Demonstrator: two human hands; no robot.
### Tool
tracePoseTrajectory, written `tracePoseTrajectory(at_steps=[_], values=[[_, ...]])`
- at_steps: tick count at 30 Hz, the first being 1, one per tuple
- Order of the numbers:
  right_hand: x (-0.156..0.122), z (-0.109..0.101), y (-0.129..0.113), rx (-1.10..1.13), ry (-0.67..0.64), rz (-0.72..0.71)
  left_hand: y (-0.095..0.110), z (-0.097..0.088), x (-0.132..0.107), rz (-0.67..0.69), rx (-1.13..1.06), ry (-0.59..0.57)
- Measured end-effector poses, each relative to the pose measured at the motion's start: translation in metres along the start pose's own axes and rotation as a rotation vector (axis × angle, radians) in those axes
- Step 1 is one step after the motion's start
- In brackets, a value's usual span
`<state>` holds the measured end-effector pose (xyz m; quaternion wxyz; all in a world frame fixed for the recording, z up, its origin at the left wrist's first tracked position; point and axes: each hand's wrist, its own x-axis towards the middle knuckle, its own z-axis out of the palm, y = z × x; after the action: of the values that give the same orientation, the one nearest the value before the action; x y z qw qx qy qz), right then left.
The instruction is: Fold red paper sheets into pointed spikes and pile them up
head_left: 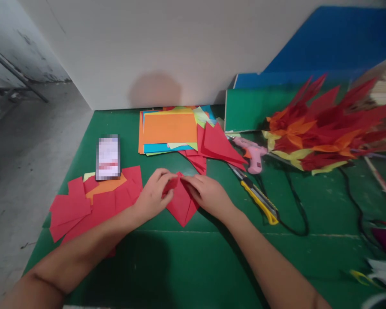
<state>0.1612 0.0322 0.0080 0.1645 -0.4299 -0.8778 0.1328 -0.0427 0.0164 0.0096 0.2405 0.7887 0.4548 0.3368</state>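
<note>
A folded piece of red paper [182, 208] lies on the green table with its pointed corner toward me. My left hand [156, 191] has thumb and fingers bent in on the paper's left flap near the top point. From the other side, my right hand [209, 193] closes its fingers on the right fold, also close to the top. The fingertips partly hide the upper half of the paper. Left of my left hand spreads a pile of loose red paper pieces [103, 208], with a little orange among them.
A phone [108, 156] rests at the pile's edge. Beyond my hands are stacked coloured sheets [170, 128] and folded red pieces [220, 146]. To the right lie a pink glue gun [252, 152], a yellow box cutter [259, 199], a black cord [304, 214] and a red-orange paper flower bunch [321, 128].
</note>
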Motion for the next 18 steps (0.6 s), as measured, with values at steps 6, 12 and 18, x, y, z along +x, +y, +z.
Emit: tracePoseTrajectory(at_steps=[6, 12, 18], values=[[0.001, 0.000, -0.001, -0.071, -0.026, -0.003, -0.019, 0.001, 0.005, -0.277, -0.232, 0.199], [-0.005, 0.002, -0.003, -0.046, 0.021, 0.024, -0.018, -0.001, 0.004, -0.190, -0.145, 0.140], [-0.004, 0.005, -0.005, -0.123, 0.062, -0.025, -0.014, -0.007, 0.008, -0.032, -0.009, 0.070]])
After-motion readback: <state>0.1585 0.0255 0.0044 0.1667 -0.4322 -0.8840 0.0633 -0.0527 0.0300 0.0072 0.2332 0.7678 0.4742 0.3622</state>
